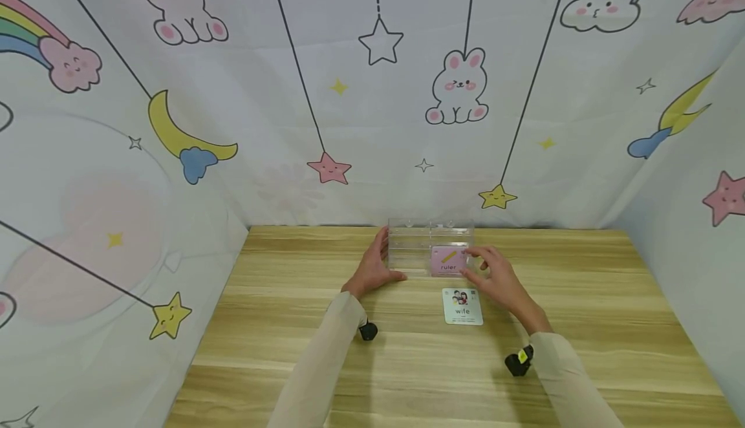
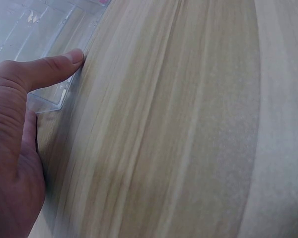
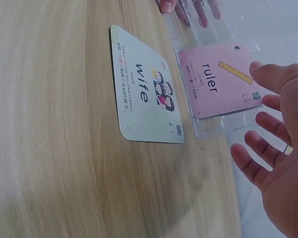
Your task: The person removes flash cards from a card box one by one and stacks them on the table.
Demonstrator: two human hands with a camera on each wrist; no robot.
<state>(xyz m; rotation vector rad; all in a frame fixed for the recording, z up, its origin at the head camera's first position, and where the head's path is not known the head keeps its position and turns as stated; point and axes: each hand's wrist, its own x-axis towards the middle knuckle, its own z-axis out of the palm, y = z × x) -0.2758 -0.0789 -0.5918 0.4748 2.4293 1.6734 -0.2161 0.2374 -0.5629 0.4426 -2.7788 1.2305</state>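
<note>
Ruler card (image 1: 447, 262) in clear holder (image 1: 410, 255): left hand (image 1: 374, 271) grips holder's side; right hand (image 1: 499, 280), fingers apart, should square card gently.

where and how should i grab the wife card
Probably by its left and right edges, with the right hand coming from above and the near side: the wife card lies flat on the table, its far edge close to the clear rack.

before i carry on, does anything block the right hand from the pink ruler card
Nothing visible does: the right hand is close beside the pink ruler card, at its right edge. The wife card lies on the table in front of the clear plastic rack, off that path.
</note>
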